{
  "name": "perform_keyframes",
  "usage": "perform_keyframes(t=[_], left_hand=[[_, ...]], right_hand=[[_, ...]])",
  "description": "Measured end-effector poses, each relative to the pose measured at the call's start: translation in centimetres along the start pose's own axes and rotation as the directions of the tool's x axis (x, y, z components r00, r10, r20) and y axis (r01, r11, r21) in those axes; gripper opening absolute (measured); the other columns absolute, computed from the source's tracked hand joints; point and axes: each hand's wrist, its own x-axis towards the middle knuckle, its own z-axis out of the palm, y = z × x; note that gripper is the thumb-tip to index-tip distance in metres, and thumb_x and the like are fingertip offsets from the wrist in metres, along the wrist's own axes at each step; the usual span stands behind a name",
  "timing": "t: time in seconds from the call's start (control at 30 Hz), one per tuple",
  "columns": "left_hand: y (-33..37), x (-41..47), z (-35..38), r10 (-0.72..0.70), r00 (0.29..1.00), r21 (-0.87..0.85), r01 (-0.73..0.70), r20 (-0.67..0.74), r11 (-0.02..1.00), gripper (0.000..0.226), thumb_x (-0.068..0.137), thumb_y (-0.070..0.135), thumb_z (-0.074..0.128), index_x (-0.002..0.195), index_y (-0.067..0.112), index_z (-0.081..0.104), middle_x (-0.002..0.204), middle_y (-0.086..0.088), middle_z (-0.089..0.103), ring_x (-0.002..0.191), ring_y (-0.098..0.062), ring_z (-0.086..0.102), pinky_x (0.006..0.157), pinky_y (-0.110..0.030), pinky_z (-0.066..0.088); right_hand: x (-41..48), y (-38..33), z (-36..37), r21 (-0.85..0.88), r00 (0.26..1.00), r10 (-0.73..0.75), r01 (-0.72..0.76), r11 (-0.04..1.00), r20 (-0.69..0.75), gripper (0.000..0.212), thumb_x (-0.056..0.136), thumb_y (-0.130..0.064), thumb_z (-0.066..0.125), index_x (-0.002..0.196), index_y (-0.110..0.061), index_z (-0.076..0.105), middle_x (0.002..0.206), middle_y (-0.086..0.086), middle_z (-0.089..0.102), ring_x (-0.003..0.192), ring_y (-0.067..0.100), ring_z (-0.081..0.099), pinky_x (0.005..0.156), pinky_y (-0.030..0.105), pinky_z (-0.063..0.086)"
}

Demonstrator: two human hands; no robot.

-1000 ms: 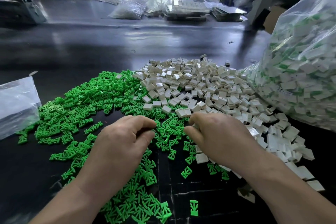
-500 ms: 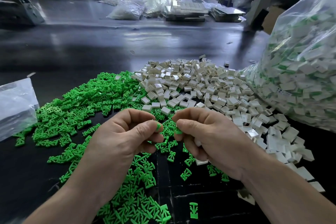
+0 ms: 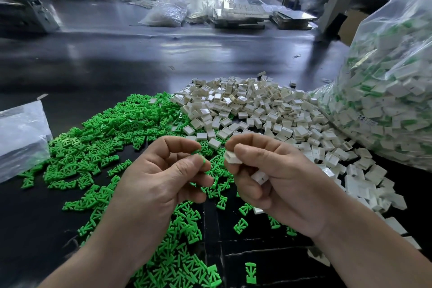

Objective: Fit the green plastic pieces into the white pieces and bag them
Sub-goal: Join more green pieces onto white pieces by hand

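While held just apart above the dark table point(image 3: 140, 58) and not yet joined: green piece point(image 3: 203, 159) pinched at the thumb and forefinger tips of the left hand point(image 3: 161, 177), white piece point(image 3: 231, 157) clamped between thumb and forefinger of the right hand point(image 3: 275, 184), with a spare white piece point(image 3: 260, 177) tucked under the curled lower fingers.

To seat it well, turn the white piece's open side toward the left hand, line the green piece up squarely and push straight in until flush; likely to jam if tilted. Keep the pinch toward the back of the green piece, leaving its leading end bare.

Spread below and to the left, a loose green heap point(image 3: 105, 133); beyond and to the right, a loose white heap point(image 3: 257, 110), touching it along one edge.

Slumped at far right against the white heap, a big clear bag point(image 3: 392, 91), bulging with white pieces showing green, apparently finished ones. Lying at the left edge, a smaller clear bag point(image 3: 21, 138), contents impossible to tell.
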Motion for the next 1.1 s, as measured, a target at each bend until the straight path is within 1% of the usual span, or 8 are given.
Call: perform_keyframes(t=[0.13,0.23,0.47,0.6,0.67,0.73,0.83,1.1], left_hand=[[0.2,-0.1,0.2,0.068,0.998,0.053,-0.068,-0.002,0.996,0.028,0.067,0.021,0.077,0.094,0.023,0.074,0.081,-0.009,0.069,0.068,-0.025,0.069,0.053,-0.027,0.053],[0.2,-0.4,0.3,0.118,0.993,0.092,-0.117,-0.002,0.989,0.033,0.064,0.027,0.079,0.096,0.022,0.074,0.078,-0.010,0.068,0.068,-0.025,0.069,0.054,-0.027,0.053],[0.5,-0.8,0.6,0.185,0.983,0.156,-0.186,0.021,0.970,0.027,0.070,0.030,0.081,0.095,0.023,0.075,0.080,-0.013,0.071,0.069,-0.025,0.071,0.055,-0.028,0.054],[0.3,-0.8,0.6,0.182,0.983,0.182,-0.172,-0.041,0.968,0.017,0.075,0.034,0.075,0.089,0.025,0.073,0.083,-0.010,0.074,0.074,-0.025,0.073,0.058,-0.027,0.056],[0.3,-0.7,0.4,0.179,0.982,0.224,-0.160,-0.066,0.961,0.020,0.074,0.038,0.076,0.088,0.025,0.073,0.075,-0.006,0.071,0.068,-0.019,0.069,0.058,-0.025,0.055],[0.3,-0.7,0.3,0.148,0.986,0.194,-0.130,-0.078,0.972,0.027,0.068,0.041,0.077,0.088,0.023,0.074,0.069,-0.006,0.066,0.061,-0.018,0.064,0.055,-0.024,0.053],[0.3,-0.5,0.4,0.081,0.995,0.059,-0.077,-0.057,0.995,0.028,0.063,0.037,0.078,0.085,0.020,0.076,0.071,-0.010,0.068,0.063,-0.020,0.065,0.053,-0.026,0.052],[0.4,-0.5,0.5,0.059,0.998,0.049,-0.058,-0.027,0.997,0.022,0.064,0.036,0.074,0.081,0.021,0.076,0.075,-0.013,0.070,0.064,-0.022,0.068,0.051,-0.027,0.053]], right_hand=[[-0.2,-0.1,0.2,0.027,0.999,0.018,-0.019,0.999,0.031,0.019,0.080,-0.012,0.074,0.099,-0.015,0.075,0.081,0.009,0.064,0.049,0.011,0.050,0.041,0.020,0.037],[-0.3,-0.1,0.4,-0.025,0.999,0.005,-0.004,1.000,0.045,0.015,0.079,-0.014,0.076,0.093,-0.011,0.074,0.082,0.010,0.064,0.049,0.010,0.049,0.040,0.020,0.035],[-0.4,-0.2,0.7,-0.130,1.000,-0.008,0.009,0.991,0.006,0.005,0.086,-0.021,0.071,0.091,-0.020,0.070,0.072,0.007,0.062,0.041,0.011,0.045,0.037,0.017,0.030],[-0.3,-0.1,0.9,-0.087,1.000,-0.016,0.016,0.996,-0.008,0.006,0.085,-0.015,0.072,0.091,-0.018,0.071,0.074,0.009,0.060,0.043,0.012,0.047,0.037,0.019,0.033],[-0.4,-0.1,1.0,-0.058,1.000,-0.023,0.023,0.998,-0.013,0.004,0.084,-0.017,0.071,0.088,-0.017,0.070,0.076,0.009,0.061,0.046,0.012,0.050,0.037,0.020,0.035],[-0.4,0.1,1.2,-0.041,0.999,-0.020,0.019,0.999,-0.025,0.004,0.082,-0.015,0.072,0.086,-0.016,0.072,0.076,0.009,0.061,0.048,0.013,0.051,0.039,0.021,0.037],[-0.4,0.3,1.3,-0.021,0.999,0.010,-0.012,1.000,-0.052,0.016,0.077,-0.009,0.076,0.092,-0.012,0.075,0.076,0.013,0.058,0.051,0.014,0.053,0.041,0.022,0.040],[-0.7,0.4,1.5,-0.334,0.997,-0.078,0.070,0.940,-0.010,0.008,0.088,-0.029,0.074,0.085,-0.022,0.073,0.075,0.008,0.063,0.052,0.015,0.053,0.043,0.020,0.041]])
